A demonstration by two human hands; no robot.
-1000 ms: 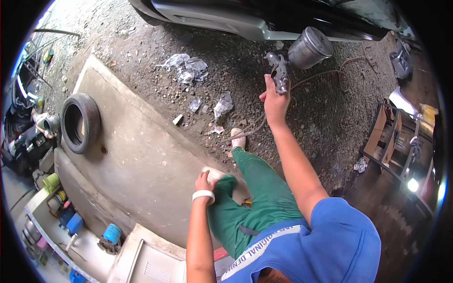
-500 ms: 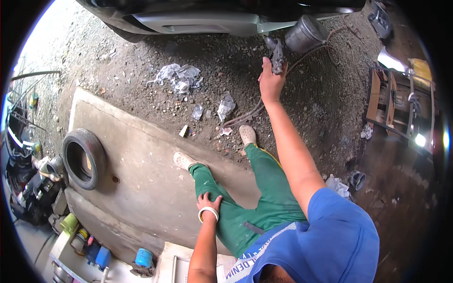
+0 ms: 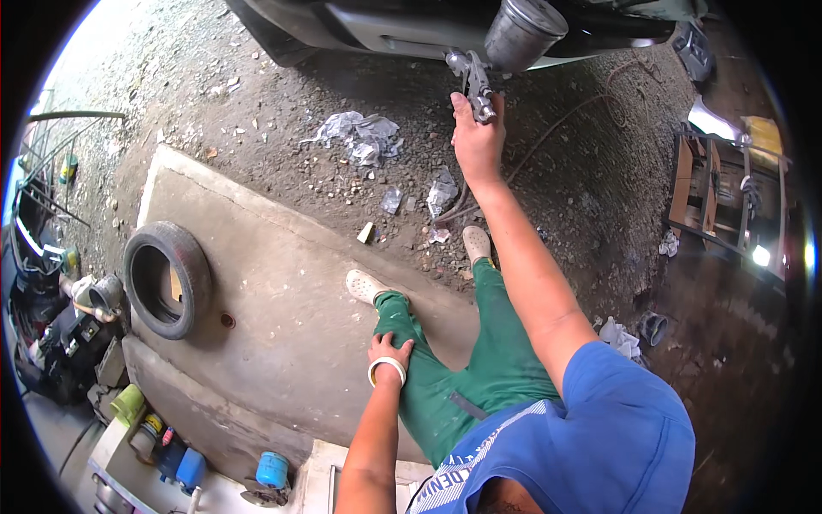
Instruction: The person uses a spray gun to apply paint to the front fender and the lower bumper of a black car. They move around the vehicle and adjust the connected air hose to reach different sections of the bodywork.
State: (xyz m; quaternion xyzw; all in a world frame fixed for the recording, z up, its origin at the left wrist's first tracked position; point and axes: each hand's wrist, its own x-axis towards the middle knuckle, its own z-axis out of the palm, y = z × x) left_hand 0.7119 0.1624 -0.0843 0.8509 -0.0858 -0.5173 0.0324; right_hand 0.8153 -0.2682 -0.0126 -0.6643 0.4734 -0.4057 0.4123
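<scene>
My right hand [image 3: 478, 144], at the end of an outstretched arm, is closed around the grip of a metal spray gun [image 3: 476, 84]. A dented grey cup [image 3: 524, 36] is attached to the gun, close to the lower edge of a dark and silver car body [image 3: 368, 32]. The trigger fingers are mostly hidden behind the hand. My left hand [image 3: 390, 349] rests on my green-trousered leg [image 3: 411, 377], fingers spread, holding nothing. Around that wrist sits a white ring [image 3: 385, 368] resembling a roll of tape.
A hose [image 3: 552, 137] trails over the gravel near my feet. Crumpled paper [image 3: 364, 137] lies ahead. On the concrete slab to the left is a tyre [image 3: 169, 278]; a metal rack [image 3: 728, 197] stands at right. Containers, including a blue one [image 3: 272, 469], sit at lower left.
My right hand has carried the spray gun leftward along the car's lower edge. The view has shifted, so the ground things appear farther right. My left hand stays on my leg.
</scene>
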